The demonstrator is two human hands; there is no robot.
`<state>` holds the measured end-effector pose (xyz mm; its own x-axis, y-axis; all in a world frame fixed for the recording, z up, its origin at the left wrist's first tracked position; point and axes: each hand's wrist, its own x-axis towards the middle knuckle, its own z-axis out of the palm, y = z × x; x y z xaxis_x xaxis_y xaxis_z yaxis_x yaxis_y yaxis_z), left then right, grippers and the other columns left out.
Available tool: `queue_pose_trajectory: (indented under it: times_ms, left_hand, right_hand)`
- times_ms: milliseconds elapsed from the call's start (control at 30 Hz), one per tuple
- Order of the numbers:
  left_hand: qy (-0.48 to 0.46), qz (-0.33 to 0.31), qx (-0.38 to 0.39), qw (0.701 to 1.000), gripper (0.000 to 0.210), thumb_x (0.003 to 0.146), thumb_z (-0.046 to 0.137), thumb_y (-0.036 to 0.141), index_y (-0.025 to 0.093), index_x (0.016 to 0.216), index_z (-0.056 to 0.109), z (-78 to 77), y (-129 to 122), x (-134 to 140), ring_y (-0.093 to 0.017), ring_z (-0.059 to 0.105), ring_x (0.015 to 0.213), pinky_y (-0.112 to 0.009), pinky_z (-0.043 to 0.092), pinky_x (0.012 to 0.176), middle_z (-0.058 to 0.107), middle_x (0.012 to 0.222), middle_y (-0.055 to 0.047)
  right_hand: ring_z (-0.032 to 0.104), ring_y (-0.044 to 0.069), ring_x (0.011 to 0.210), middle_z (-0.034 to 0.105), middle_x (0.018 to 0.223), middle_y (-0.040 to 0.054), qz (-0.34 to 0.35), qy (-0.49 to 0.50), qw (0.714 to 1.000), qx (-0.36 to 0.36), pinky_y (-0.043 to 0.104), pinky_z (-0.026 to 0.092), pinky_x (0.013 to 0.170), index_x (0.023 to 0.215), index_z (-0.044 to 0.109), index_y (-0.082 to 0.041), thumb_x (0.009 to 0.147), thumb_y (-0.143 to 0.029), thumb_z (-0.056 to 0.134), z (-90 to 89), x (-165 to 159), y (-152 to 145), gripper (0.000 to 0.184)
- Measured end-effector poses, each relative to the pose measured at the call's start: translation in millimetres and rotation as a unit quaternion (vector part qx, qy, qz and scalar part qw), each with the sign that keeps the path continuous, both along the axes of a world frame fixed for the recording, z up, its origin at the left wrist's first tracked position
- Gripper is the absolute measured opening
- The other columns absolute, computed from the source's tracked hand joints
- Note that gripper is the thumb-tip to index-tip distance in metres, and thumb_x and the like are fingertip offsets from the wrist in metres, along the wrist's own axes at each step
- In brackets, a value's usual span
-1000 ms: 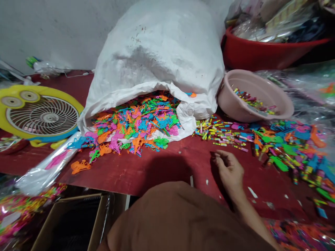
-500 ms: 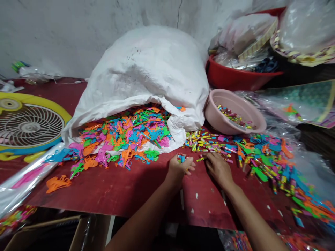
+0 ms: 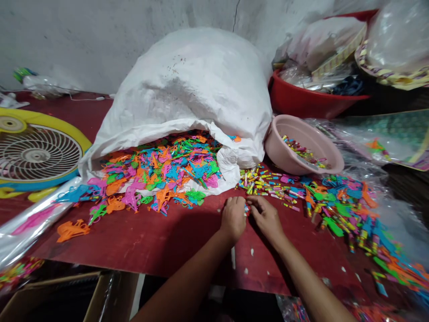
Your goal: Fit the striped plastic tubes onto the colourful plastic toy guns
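Note:
My left hand point(image 3: 233, 219) is closed near the middle of the red table, its back towards me. A few small coloured plastic tubes point(image 3: 247, 208) show at its thumb side, between the two hands. Right beside it, my right hand point(image 3: 266, 219) has its fingers bent in against these tubes; what its fingertips hold is hidden. Just beyond lies a loose pile of small tubes point(image 3: 256, 181) with yellow, pink and blue ends. Left of my hands, orange, green, pink and blue plastic toy guns point(image 3: 164, 167) spill from a big white sack point(image 3: 197, 76).
A pink basin point(image 3: 279, 145) with more tubes stands behind the pile. Toy guns fitted with tubes point(image 3: 342, 203) cover the table's right side. A red basin point(image 3: 301, 100) holds plastic bags. On the left are a yellow fan point(image 3: 78, 134) and a clear plastic roll point(image 3: 40, 228).
My right hand has moved left from the tube pile to my left hand. My left hand has turned over, palm now facing down or inward. The view has shifted slightly.

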<state>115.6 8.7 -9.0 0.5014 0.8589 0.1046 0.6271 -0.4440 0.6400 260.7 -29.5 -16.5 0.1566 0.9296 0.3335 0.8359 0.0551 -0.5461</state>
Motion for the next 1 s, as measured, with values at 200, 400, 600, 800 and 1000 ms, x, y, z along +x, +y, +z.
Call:
queue_pose_trajectory:
  times_ms: [200,400,600,800,1000]
  left_hand:
    - [0.072,0.028,0.03,0.997,0.025,0.089,0.042,0.007,0.015,0.108,0.057,1.2,0,-8,-0.029,0.051,0.106,-0.041,0.04,0.091,0.06,0.109,-0.013]
    - [0.11,0.065,0.029,0.991,0.016,0.087,0.048,0.009,0.012,0.099,0.058,4.6,0,-17,-0.033,0.053,0.105,-0.043,0.042,0.089,0.06,0.109,-0.017]
    - [-0.194,0.108,-0.134,0.966,0.013,0.086,0.058,0.024,0.02,0.094,0.049,-4.8,2,-16,-0.022,0.063,0.076,-0.032,0.046,0.069,0.064,0.085,-0.007]
    - [-0.528,0.083,-0.409,0.739,0.053,0.065,0.078,0.045,0.017,0.099,0.049,-15.2,9,-12,-0.01,0.051,0.047,-0.023,0.037,0.049,0.061,0.067,0.001]
    - [-0.571,0.059,-0.467,0.673,0.049,0.059,0.084,0.042,0.011,0.09,0.06,-12.7,8,-16,-0.01,0.052,0.056,-0.023,0.038,0.052,0.062,0.074,-0.004]
  right_hand:
    - [0.062,0.023,0.071,0.068,0.077,0.0088,-0.172,-0.083,0.979,-0.073,0.031,0.043,0.063,0.088,0.064,-0.018,0.088,-0.048,0.053,13.1,19,27,0.033]
    - [0.064,0.023,0.075,0.071,0.087,0.0088,-0.176,-0.138,0.965,-0.141,0.028,0.037,0.06,0.088,0.069,-0.021,0.086,-0.029,0.055,19.2,20,35,0.016]
    - [0.062,0.023,0.073,0.07,0.082,0.0095,-0.169,-0.115,0.967,-0.149,0.028,0.035,0.059,0.093,0.069,-0.018,0.077,-0.025,0.062,21.1,30,21,0.019]
    - [0.057,0.015,0.057,0.065,0.064,0.0007,-0.097,0.0,0.989,-0.11,0.025,0.037,0.056,0.081,0.07,-0.02,0.066,-0.015,0.059,14.0,31,16,0.02]
    - [0.06,0.016,0.06,0.063,0.07,0.0025,-0.1,0.156,0.982,0.04,0.027,0.05,0.056,0.096,0.059,-0.017,0.086,-0.038,0.052,10.6,-3,5,0.024]
